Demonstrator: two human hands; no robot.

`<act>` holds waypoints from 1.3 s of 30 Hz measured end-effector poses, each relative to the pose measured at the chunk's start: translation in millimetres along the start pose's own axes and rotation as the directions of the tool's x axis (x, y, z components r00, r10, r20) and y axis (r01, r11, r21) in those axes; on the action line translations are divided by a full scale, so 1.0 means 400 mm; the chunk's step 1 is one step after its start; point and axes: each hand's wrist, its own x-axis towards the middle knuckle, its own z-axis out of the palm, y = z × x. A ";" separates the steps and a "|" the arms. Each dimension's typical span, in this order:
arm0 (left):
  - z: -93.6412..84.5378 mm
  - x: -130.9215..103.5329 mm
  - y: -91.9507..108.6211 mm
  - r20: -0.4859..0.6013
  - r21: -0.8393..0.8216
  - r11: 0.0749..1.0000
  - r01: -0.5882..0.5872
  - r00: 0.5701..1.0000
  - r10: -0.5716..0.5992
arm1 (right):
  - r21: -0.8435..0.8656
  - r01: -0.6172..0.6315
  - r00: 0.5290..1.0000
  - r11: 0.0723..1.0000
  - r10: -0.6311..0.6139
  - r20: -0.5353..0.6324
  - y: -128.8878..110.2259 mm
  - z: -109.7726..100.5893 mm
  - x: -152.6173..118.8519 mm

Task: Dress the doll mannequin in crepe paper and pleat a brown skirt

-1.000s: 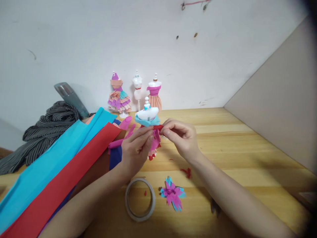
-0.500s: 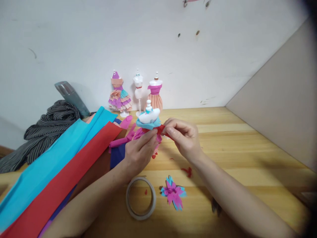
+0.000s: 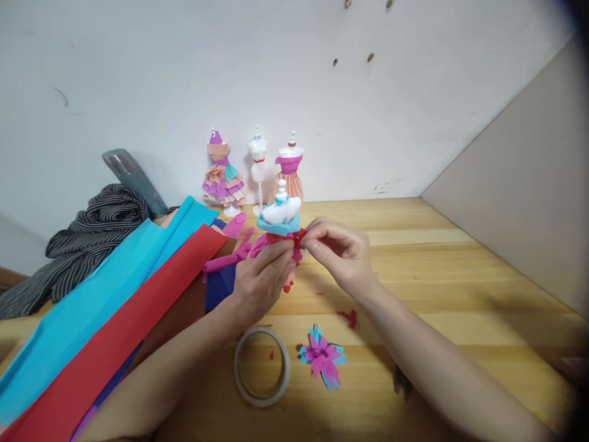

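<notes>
A small white mannequin (image 3: 281,210) with a light blue paper collar, a red waist band and pink paper below leans slightly between my hands. My left hand (image 3: 264,273) is closed around its waist from the near side, fingers over the pink and red paper. At the right of the waist, my right hand (image 3: 338,248) pinches the end of a red paper strip (image 3: 299,237) between thumb and index finger. The mannequin's lower part is mostly hidden by my left hand.
Dressed mannequins (image 3: 224,175) stand by the wall. Left lie a red sheet (image 3: 124,319), blue sheets (image 3: 92,294), striped cloth (image 3: 99,227) and a bottle (image 3: 133,181). In front are a tape roll (image 3: 238,368), a pink and blue paper flower (image 3: 322,357) and red scraps (image 3: 352,318).
The mannequin has shifted slightly up and right, and more red shows at its waist. The fingers of my right hand have moved a little closer to the waist along the red strip.
</notes>
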 end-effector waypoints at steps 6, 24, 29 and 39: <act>-0.008 0.032 0.024 -0.017 -0.147 0.956 0.253 0.966 -0.258 | 0.036 0.034 0.999 0.999 -0.036 0.040 0.002 0.002 -0.001; 0.019 0.012 0.008 -0.043 0.039 0.999 -0.038 0.998 0.040 | -0.143 0.147 0.988 0.979 -0.137 0.073 -0.002 -0.008 -0.020; 0.008 0.022 0.012 -0.018 -0.004 1.000 0.003 1.000 -0.003 | -0.038 0.053 0.997 0.998 -0.051 0.050 0.006 -0.013 -0.014; -0.010 0.045 -0.015 0.030 -0.019 1.000 0.020 0.999 -0.019 | 0.069 -0.124 0.987 0.990 0.130 -0.094 -0.012 0.005 -0.021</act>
